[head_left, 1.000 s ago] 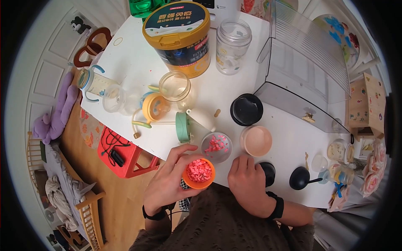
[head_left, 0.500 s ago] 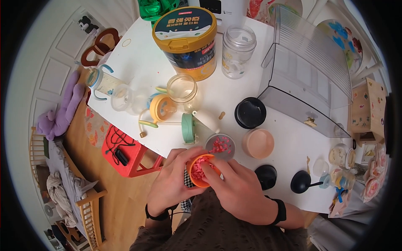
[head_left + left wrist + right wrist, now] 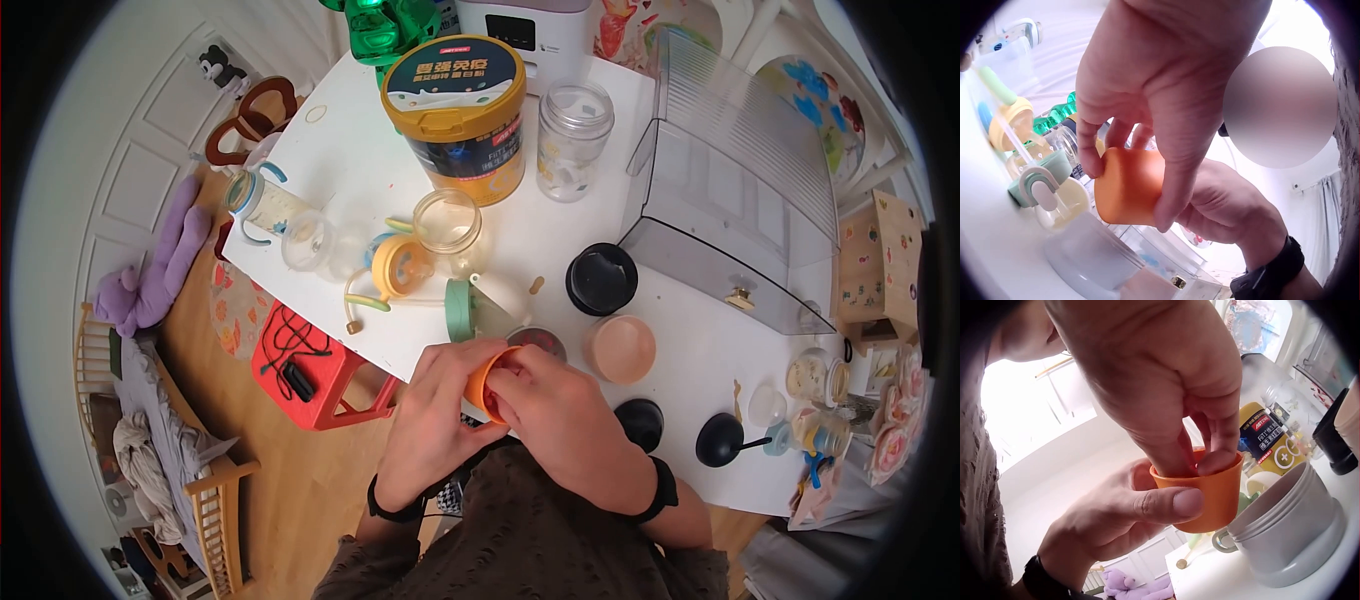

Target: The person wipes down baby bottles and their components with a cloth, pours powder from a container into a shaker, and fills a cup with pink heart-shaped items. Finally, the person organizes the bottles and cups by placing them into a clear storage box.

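My left hand (image 3: 428, 418) grips an orange cup (image 3: 1215, 499) by its sides, raised at the table's near edge. The fingers of my right hand (image 3: 570, 425) reach down inside the cup; a speck of pink shows between them in the right wrist view, but their tips are hidden. In the left wrist view, the left thumb and fingers span the orange cup (image 3: 1132, 186) from both sides. Just beyond the hands stands a grey bowl (image 3: 1288, 540), partly covered by them in the head view, with pink bits in it.
Near the hands stand a pink cup (image 3: 620, 349), a black lid (image 3: 638, 424), a black container (image 3: 601, 279) and a green-collared bottle (image 3: 461, 309). Farther back are a yellow tub (image 3: 470, 160), a clear jar (image 3: 573, 150) and a transparent case (image 3: 740, 190). A red stool (image 3: 315, 375) stands left.
My right hand has moved left from the table edge to the orange cup, its fingers going inside. The cup has tilted and moved slightly right and up; its pink bits are now mostly covered.
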The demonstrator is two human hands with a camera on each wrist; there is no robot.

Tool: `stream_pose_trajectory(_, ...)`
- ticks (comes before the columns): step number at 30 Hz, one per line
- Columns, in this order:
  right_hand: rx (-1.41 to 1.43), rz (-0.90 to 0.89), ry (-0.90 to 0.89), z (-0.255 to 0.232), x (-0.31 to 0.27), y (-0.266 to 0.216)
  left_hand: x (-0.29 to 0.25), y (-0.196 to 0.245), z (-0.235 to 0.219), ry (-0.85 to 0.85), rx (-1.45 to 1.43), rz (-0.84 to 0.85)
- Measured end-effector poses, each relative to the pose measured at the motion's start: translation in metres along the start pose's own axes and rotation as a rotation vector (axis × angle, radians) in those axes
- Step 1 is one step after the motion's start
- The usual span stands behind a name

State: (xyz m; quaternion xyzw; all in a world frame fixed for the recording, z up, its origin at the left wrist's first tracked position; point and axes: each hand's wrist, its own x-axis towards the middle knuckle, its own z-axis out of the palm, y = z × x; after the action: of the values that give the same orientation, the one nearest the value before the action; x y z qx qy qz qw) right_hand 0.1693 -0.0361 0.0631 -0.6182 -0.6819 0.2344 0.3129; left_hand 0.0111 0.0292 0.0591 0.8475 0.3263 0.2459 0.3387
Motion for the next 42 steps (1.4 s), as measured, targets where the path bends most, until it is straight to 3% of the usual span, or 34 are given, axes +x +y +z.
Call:
stream_pose_trajectory(8, 0.13, 0.01, 0.063, -0.014, 0.004, 0.003, -0.005, -0.004, 0.006, 0.071, -0.042, -0.096)
stream_pose_trajectory(10, 0.224, 0.044, 0.154, -0.018, 0.005, 0.005, -0.005, -0.008, 0.009, 0.078, -0.037, -0.128)
stream_pose_trajectory(16, 0.163, 0.106, 0.309, -0.029, -0.001, 0.004, 0.0, -0.011, 0.008, 0.118, -0.02, -0.137)
stream_pose_trajectory(20, 0.107, 0.151, 0.291, -0.023, -0.008, 0.011, 0.004, -0.015, 0.005, 0.226, -0.069, -0.16)
stream_pose_trajectory(25, 0.073, 0.192, 0.109, -0.008, -0.007, 0.019, 0.008, -0.014, 0.001, 0.228, -0.046, -0.198)
stream_pose_trajectory(31, 0.046, 0.205, 0.087, -0.004, -0.005, 0.018, 0.005, -0.019, 0.001, 0.273, -0.14, -0.153)
stream_pose_trajectory(42, 0.037, 0.196, 0.095, 0.001, -0.005, 0.023, 0.003, -0.021, -0.001, 0.248, -0.064, -0.161)
